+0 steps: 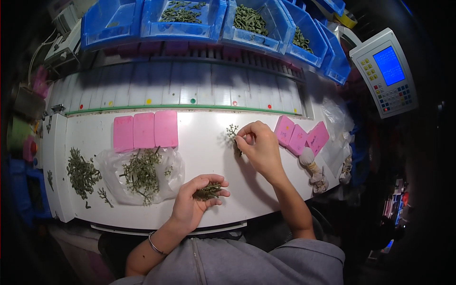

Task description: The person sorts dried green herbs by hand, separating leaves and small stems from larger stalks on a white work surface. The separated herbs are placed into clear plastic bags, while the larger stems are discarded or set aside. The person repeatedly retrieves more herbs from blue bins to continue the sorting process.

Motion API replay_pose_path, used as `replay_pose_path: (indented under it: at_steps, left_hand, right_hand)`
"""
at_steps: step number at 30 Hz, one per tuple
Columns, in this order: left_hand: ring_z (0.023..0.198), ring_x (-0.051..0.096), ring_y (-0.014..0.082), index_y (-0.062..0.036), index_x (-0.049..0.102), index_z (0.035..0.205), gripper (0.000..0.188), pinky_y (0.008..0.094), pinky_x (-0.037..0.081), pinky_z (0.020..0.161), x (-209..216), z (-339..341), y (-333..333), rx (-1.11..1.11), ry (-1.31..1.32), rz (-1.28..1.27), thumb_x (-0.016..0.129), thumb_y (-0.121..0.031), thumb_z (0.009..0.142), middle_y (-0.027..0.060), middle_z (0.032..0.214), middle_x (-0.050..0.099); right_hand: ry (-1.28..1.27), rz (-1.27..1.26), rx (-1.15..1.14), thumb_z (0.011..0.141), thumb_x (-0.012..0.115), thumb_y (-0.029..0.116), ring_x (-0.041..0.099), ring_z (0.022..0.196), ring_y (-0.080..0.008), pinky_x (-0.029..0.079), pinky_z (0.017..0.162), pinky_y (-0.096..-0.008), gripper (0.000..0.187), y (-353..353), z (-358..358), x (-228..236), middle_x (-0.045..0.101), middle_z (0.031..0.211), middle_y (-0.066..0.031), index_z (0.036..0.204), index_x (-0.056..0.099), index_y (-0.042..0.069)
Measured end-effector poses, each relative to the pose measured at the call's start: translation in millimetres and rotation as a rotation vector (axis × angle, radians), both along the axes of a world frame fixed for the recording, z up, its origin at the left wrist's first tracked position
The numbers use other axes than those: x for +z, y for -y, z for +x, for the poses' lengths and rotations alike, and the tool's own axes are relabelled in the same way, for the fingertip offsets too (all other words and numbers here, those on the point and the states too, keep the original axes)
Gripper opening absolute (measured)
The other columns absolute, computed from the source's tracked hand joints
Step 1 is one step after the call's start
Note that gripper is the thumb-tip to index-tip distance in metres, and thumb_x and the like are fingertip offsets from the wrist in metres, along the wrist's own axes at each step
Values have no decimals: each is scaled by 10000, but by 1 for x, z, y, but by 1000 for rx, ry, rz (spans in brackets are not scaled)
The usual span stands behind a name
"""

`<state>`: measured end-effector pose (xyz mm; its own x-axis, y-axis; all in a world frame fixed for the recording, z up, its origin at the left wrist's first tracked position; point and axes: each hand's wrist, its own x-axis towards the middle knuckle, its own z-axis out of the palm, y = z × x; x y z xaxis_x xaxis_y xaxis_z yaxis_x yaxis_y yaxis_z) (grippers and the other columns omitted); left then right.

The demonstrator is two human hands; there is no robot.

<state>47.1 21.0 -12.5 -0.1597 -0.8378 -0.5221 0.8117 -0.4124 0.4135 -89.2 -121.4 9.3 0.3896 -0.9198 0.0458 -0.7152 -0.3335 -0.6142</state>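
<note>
My right hand [258, 145] is raised over the white tabletop, thumb and forefinger pinched on a small grey-green branched piece [232, 131]. The forked tips of this piece stick out to the left of the fingers. Closer to my body, my left hand [195, 195] is turned partly palm up. Its curled fingers cradle a bunch of similar grey-green pieces [208, 191]. To the left of that hand, a heap of branched pieces [142, 172] lies on a crumpled clear plastic bag [110, 183]. Another loose pile [81, 173] sits farther left on the bare tabletop.
Three pink blocks [133, 132] stand in a row behind the bag. More pink blocks [298, 137] and a tied cloth bundle [313, 171] lie at the right. Blue bins [183, 31] line the back, several holding green pieces. A keypad unit with a blue screen [384, 71] stands at upper right.
</note>
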Motion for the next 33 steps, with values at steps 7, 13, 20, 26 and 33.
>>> replay_pose_path:
  at_steps: [7, 13, 20, 26, 33]
  left_hand:
    - [878, 602, 235, 26, 526, 1101, 408, 290, 495, 687, 3, -6, 7, 62, -74, 75, 369, -286, 891, 148, 989, 610]
    - [856, 602, 244, 18, 552, 1050, 369, 289, 492, 672, 2, -12, 8, 79, -49, 83, 382, -267, 889, 143, 959, 611]
    - [896, 601, 234, 13, 549, 1062, 356, 290, 479, 707, 0, -10, 5, 51, -49, 48, 371, -247, 897, 128, 992, 608]
    - [893, 601, 239, 18, 547, 1061, 357, 292, 482, 702, -1, -10, 6, 58, -59, 37, 368, -245, 899, 134, 990, 606]
    - [885, 600, 240, 22, 532, 1088, 379, 292, 490, 682, -1, -9, 6, 75, -68, 37, 352, -257, 906, 139, 983, 604]
  right_hand:
    - [276, 368, 293, 750, 636, 55, 496, 596, -125, 408, 554, -249, 108, -46, -13, 37, 526, 705, -54, 848, 603, 21]
    - [143, 24, -168, 757, 678, 129, 480, 482, -164, 396, 466, -298, 166, -50, -26, -13, 514, 605, -54, 769, 552, 21]
    - [28, -86, -233, 773, 661, 140, 501, 483, -228, 410, 474, -351, 168, -50, -15, -33, 510, 606, -69, 758, 528, 39]
    - [145, -189, -199, 778, 639, 60, 499, 493, -212, 406, 463, -328, 103, -52, -22, -32, 517, 640, -82, 789, 545, 20]
    - [250, -126, 44, 768, 643, 21, 492, 500, -156, 387, 451, -262, 83, -65, -24, -1, 515, 670, -74, 819, 579, 7]
